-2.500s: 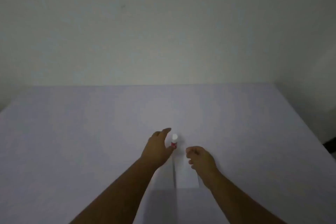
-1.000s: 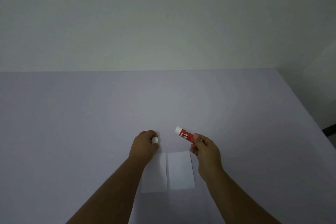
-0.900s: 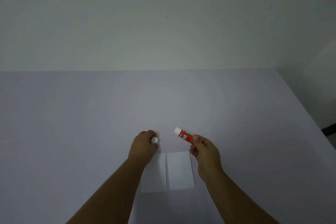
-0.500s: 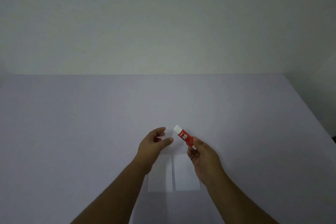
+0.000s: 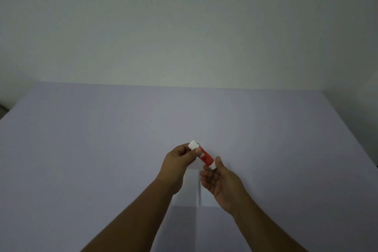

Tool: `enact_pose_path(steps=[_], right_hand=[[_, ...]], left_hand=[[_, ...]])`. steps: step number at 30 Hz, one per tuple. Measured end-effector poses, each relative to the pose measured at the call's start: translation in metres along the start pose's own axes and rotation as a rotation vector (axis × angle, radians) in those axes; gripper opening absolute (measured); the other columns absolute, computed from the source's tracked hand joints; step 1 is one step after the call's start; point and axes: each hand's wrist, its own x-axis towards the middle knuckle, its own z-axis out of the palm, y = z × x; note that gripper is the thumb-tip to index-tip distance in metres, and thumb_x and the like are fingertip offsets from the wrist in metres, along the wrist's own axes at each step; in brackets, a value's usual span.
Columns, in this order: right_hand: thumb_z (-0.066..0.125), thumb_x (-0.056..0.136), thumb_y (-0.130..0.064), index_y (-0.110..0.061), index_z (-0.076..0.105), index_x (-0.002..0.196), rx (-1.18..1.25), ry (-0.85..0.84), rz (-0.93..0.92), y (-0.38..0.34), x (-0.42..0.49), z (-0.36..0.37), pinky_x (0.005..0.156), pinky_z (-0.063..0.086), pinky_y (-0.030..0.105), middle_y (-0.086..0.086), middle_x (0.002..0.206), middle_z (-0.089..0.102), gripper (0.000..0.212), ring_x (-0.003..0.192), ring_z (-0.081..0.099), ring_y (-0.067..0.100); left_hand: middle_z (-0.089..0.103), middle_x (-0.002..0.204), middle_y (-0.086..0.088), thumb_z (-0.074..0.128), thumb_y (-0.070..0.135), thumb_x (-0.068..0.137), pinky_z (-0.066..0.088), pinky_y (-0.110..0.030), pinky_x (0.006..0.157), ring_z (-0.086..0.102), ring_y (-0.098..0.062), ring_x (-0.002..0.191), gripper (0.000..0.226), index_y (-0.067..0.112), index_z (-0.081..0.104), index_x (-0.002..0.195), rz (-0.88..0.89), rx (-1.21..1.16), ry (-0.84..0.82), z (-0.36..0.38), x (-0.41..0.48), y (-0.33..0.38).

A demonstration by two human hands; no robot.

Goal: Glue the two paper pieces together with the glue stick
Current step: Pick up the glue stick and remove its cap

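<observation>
A red glue stick (image 5: 205,157) with white ends is held tilted in the air between both hands, its upper end pointing up and to the left. My left hand (image 5: 178,161) pinches the white upper end with thumb and fingers. My right hand (image 5: 223,184) grips the white lower end, palm turned up. Two white paper pieces lie side by side on the table just below the hands. The left paper (image 5: 191,186) is partly covered by my left wrist. Most of the right paper (image 5: 206,200) is hidden under my right hand.
The pale lilac table (image 5: 102,149) spreads wide on both sides of the papers and ends at a plain light wall (image 5: 184,37). Its right edge runs diagonally at the far right.
My left hand, which held a small white piece a second ago and then opened, has come across and closed on the stick's upper end. The right hand has turned palm up under the lower end.
</observation>
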Motion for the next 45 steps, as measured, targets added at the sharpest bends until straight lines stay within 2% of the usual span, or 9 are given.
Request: enact_pose_path(steps=[3,9,14,19,24,29,34,40,45], right_hand=[[0.046,0.085,-0.057,-0.006,0.066,0.068,-0.111,0.035,0.086,0.006,-0.006,0.000,0.047,0.052,0.026,0.009,0.056,0.065,0.057,0.050,0.061,0.019],[0.061,0.080,-0.033,0.001,0.057,0.112,-0.052,-0.033,-0.126,0.009,-0.016,-0.004,0.055,0.056,0.025,0.010,0.070,0.068,0.046,0.060,0.063,0.017],[0.048,0.083,-0.058,-0.006,0.066,0.076,-0.178,0.025,0.057,0.009,-0.024,0.000,0.043,0.047,0.024,0.005,0.053,0.058,0.055,0.046,0.053,0.014],[0.057,0.087,-0.029,-0.001,0.058,0.110,-0.106,-0.006,-0.130,0.013,-0.028,-0.003,0.052,0.054,0.025,0.010,0.067,0.064,0.036,0.058,0.058,0.017],[0.051,0.079,-0.059,-0.008,0.067,0.068,-0.177,0.021,0.034,0.015,-0.030,0.001,0.042,0.043,0.023,0.004,0.051,0.055,0.054,0.045,0.049,0.013],[0.064,0.077,-0.036,-0.005,0.061,0.100,-0.128,-0.019,-0.134,0.015,-0.031,0.001,0.052,0.054,0.025,0.007,0.065,0.066,0.039,0.057,0.060,0.016],[0.052,0.081,-0.056,-0.007,0.066,0.073,-0.155,0.015,0.030,0.012,-0.029,0.004,0.044,0.047,0.023,0.005,0.054,0.059,0.052,0.046,0.054,0.014],[0.064,0.077,-0.035,-0.002,0.058,0.107,-0.125,-0.015,-0.164,0.012,-0.028,0.002,0.055,0.056,0.025,0.008,0.065,0.068,0.045,0.059,0.063,0.017],[0.054,0.072,-0.059,-0.006,0.067,0.073,-0.153,0.014,0.003,0.010,-0.030,0.007,0.046,0.049,0.024,0.007,0.057,0.062,0.055,0.048,0.056,0.017]], left_hand=[[0.073,0.094,0.009,0.067,0.021,0.081,0.047,-0.026,0.085,0.063,-0.011,0.097,0.013,0.026,0.069,0.093,0.010,0.076,-0.031,0.001,-0.006,0.001],[0.073,0.096,0.004,0.067,0.022,0.081,0.047,-0.025,0.082,0.063,-0.015,0.099,0.011,0.026,0.070,0.091,0.017,0.070,-0.027,-0.004,-0.014,0.004],[0.073,0.101,-0.001,0.067,0.021,0.081,0.048,-0.027,0.087,0.063,-0.018,0.102,0.015,0.021,0.071,0.096,0.007,0.055,-0.077,-0.003,-0.018,0.005],[0.071,0.103,-0.005,0.065,0.023,0.082,0.048,-0.030,0.091,0.062,-0.022,0.102,0.021,0.016,0.068,0.102,-0.008,0.043,-0.065,-0.006,-0.020,0.005],[0.074,0.095,0.000,0.066,0.023,0.081,0.049,-0.024,0.083,0.065,-0.018,0.098,0.014,0.020,0.071,0.094,-0.008,0.040,-0.111,-0.007,-0.022,0.008],[0.073,0.097,-0.002,0.067,0.024,0.080,0.049,-0.023,0.081,0.064,-0.020,0.100,0.014,0.020,0.070,0.093,-0.006,0.017,-0.063,-0.011,-0.021,0.009],[0.074,0.095,0.000,0.067,0.021,0.080,0.049,-0.022,0.080,0.064,-0.019,0.099,0.012,0.020,0.071,0.092,-0.012,0.010,-0.088,-0.009,-0.020,0.011],[0.072,0.100,-0.005,0.067,0.021,0.080,0.049,-0.024,0.083,0.062,-0.021,0.102,0.016,0.017,0.070,0.095,-0.023,-0.041,-0.064,-0.010,-0.021,0.012],[0.073,0.099,-0.001,0.065,0.021,0.082,0.049,-0.023,0.082,0.063,-0.018,0.101,0.013,0.020,0.071,0.094,-0.009,-0.023,-0.096,-0.007,-0.020,0.013]])
